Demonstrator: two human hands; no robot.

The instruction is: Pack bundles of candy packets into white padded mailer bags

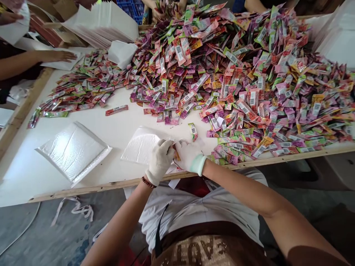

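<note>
Pinching with curled fingers, the gloved left hand (160,160) grips the right end of a white padded mailer (140,146), whose body lies flat on the tabletop (113,129) to the left of that grip. The gloved right hand (190,157) is bent in close beside it; its fingertips are partly hidden, so I cannot tell how far they are closed or on what. An orange sachet (176,152) shows in the narrow gap between the gloves. Just beyond the right hand lies a single green-and-pink stick sachet (193,132), apart from the large sachet heap (222,74).
</note>
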